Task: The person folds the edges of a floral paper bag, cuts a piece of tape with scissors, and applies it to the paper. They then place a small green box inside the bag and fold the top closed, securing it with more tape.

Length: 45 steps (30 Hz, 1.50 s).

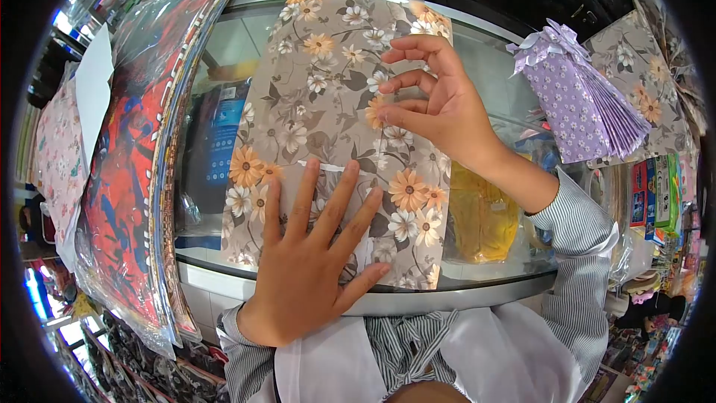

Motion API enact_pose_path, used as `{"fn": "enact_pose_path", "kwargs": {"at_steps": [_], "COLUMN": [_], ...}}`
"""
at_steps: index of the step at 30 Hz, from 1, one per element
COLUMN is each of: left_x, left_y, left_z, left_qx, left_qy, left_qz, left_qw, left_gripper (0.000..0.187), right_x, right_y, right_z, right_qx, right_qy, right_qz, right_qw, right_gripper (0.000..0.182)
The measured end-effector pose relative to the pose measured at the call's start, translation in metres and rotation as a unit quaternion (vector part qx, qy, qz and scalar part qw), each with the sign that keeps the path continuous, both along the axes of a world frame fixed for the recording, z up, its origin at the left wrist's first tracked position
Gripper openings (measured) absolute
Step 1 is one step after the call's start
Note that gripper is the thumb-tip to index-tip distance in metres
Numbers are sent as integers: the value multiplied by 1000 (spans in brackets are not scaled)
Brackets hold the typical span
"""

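Observation:
A folded sheet of floral wrapping paper [306, 116], taupe with orange and white flowers, lies on the glass counter before me. My left hand [306, 269] rests on its near part with the fingers spread flat. A short white strip [322, 166] shows at the fingertips of this hand, and a pale edge runs down beside the fingers. Over the right side of the paper is my right hand [447, 104], its fingers curved and apart from the thumb, with nothing visible between them.
Stacked plastic-wrapped sheets [134, 172] with a red and blue print stand at the left. Purple pleated paper pieces [574, 97] lie at the right over more floral paper [641, 82]. Yellow packaging [485, 216] shows through the glass. Colourful boxes [656, 194] sit at the far right.

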State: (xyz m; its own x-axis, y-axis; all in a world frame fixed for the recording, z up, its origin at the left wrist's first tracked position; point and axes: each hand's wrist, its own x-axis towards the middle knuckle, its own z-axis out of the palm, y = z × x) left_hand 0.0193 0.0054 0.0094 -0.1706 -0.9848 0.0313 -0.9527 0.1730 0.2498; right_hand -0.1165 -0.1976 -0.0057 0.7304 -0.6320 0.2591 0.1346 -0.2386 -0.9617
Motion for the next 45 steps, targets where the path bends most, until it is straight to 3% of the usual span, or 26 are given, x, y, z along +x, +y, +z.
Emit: {"fn": "enact_pose_path", "kwargs": {"at_steps": [8,14,20,45], "left_x": [0,0,0,0], "left_y": [0,0,0,1], "left_z": [1,1,0,-2], "left_qx": [-1,-5,-9,-16], "left_qy": [-1,-2,-5,5], "left_qz": [-2,0,0,3], "left_qw": [1000,1000,1000,1000], "left_gripper": [67,67,66,64], "right_x": [0,-4,-6,-6], "right_y": [4,8,9,5], "right_z": [-4,-4,-2,-8], "right_qx": [-21,-176,-226,-314], "right_qy": [5,35,36,11], "right_qz": [7,-11,11,-6], "right_qw": [1000,984,973,949], "right_gripper": [64,66,79,56]}}
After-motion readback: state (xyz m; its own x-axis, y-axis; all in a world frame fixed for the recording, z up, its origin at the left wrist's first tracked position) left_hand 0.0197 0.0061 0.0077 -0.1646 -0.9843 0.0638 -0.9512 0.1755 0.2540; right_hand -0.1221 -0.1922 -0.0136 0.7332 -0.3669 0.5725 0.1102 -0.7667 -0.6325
